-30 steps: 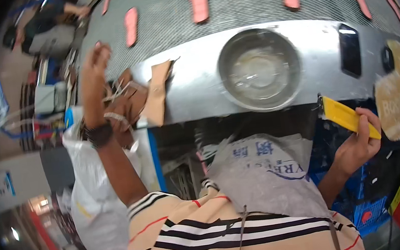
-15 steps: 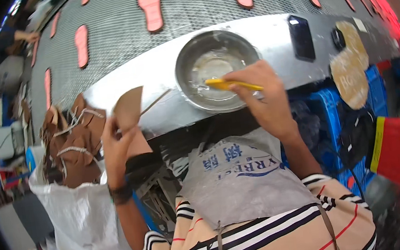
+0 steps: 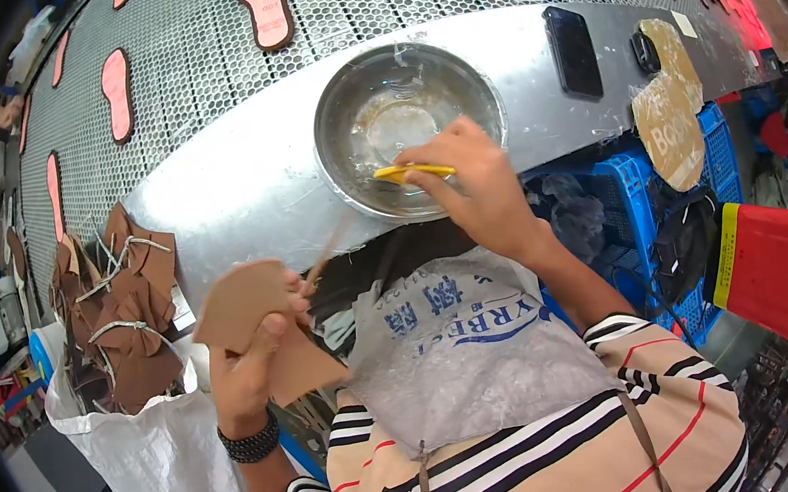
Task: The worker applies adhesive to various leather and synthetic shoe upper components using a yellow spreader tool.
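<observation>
My left hand [image 3: 244, 377] is closed on brown flat cut pieces [image 3: 244, 303], thumb on top; one rounded piece overlaps another below it. A thin, blurred brown strip juts out beside its fingertips toward the bench edge. Over the near side of a round metal bowl [image 3: 325, 146], my right hand [image 3: 483, 184] pinches a yellow-handled tool [image 3: 389, 175]. Its working end cannot be made out. Inside the bowl lies a clear, glossy liquid or paste.
Pink insole-shaped pieces [image 3: 264, 4] lie on the grey mesh belt [image 3: 193, 83] beyond the metal bench [image 3: 234, 167]. Tied brown pieces [image 3: 137, 300] top a white sack [image 3: 143, 458] at left. A phone [image 3: 574, 53] and blue crates [image 3: 623, 206] are at right.
My left hand has come down and nearer, turning the brown pieces so their flat faces show. My right hand and the yellow tool have shifted slightly left over the bowl. The view has shifted too.
</observation>
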`<action>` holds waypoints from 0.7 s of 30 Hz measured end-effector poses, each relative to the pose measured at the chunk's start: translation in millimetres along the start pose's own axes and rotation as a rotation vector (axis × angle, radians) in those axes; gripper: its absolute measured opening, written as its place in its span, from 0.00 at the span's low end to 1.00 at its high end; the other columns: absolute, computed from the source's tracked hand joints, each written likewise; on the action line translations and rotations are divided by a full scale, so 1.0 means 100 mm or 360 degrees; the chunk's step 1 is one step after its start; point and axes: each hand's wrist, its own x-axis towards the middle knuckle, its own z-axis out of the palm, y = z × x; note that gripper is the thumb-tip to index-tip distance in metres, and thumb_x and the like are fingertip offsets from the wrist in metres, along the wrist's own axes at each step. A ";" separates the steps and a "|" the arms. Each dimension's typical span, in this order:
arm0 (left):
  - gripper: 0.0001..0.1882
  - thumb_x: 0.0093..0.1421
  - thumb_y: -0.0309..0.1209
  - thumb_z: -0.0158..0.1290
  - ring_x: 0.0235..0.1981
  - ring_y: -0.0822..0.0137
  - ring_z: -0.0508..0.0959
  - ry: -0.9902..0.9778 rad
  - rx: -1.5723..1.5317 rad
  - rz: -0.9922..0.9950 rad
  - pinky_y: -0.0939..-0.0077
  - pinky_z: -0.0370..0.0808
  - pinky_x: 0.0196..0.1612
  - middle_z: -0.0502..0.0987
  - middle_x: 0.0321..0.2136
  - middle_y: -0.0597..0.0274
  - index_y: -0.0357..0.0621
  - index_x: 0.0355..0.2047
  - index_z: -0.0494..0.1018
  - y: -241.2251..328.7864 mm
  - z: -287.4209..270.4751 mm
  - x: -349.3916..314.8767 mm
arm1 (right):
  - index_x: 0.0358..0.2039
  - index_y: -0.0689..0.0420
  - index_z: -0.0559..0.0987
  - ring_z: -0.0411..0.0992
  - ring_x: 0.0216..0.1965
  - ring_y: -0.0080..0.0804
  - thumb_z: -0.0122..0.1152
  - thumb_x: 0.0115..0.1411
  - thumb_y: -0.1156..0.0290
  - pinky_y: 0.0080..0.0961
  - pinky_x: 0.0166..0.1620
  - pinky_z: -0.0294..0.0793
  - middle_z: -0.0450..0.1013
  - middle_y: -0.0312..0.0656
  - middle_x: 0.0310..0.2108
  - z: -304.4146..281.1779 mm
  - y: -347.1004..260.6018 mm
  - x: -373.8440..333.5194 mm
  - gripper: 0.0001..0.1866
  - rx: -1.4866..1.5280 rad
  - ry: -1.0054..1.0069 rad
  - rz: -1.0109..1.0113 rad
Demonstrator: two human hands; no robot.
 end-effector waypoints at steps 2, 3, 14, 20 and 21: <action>0.25 0.67 0.31 0.59 0.40 0.60 0.83 -0.0221 0.0078 -0.0209 0.67 0.81 0.43 0.81 0.42 0.46 0.30 0.59 0.66 0.08 -0.02 0.15 | 0.40 0.58 0.84 0.70 0.35 0.40 0.68 0.57 0.73 0.34 0.42 0.71 0.79 0.40 0.32 0.00 0.02 0.03 0.09 0.0050 0.0024 0.0039; 0.25 0.67 0.31 0.59 0.39 0.61 0.83 -0.0309 0.0069 -0.0379 0.68 0.81 0.43 0.81 0.39 0.48 0.30 0.59 0.66 0.13 0.00 0.23 | 0.40 0.58 0.84 0.70 0.35 0.40 0.68 0.57 0.74 0.34 0.42 0.71 0.80 0.41 0.33 -0.01 0.04 0.03 0.09 0.0064 0.0016 0.0033; 0.25 0.72 0.40 0.52 0.33 0.56 0.85 -0.0888 -0.0267 -0.1506 0.65 0.85 0.37 0.82 0.34 0.44 0.34 0.58 0.62 -0.10 -0.01 0.96 | 0.37 0.55 0.85 0.70 0.37 0.39 0.71 0.55 0.72 0.33 0.44 0.70 0.80 0.37 0.33 -0.26 0.10 0.14 0.09 0.0077 -0.0220 -0.0065; 0.22 0.72 0.41 0.51 0.30 0.61 0.85 -0.1067 -0.0348 -0.1567 0.72 0.84 0.32 0.83 0.35 0.44 0.35 0.54 0.63 -0.14 0.07 1.06 | 0.38 0.53 0.86 0.68 0.39 0.38 0.72 0.52 0.70 0.32 0.44 0.70 0.77 0.33 0.31 -0.29 0.01 0.45 0.12 0.0465 -0.0451 -0.0443; 0.22 0.73 0.42 0.51 0.29 0.61 0.85 -0.1072 -0.0327 -0.1545 0.72 0.84 0.32 0.83 0.35 0.44 0.35 0.54 0.64 -0.14 0.08 1.05 | 0.38 0.53 0.86 0.68 0.39 0.38 0.72 0.52 0.70 0.32 0.43 0.70 0.77 0.33 0.32 -0.27 0.03 0.48 0.12 0.0453 -0.0471 -0.0482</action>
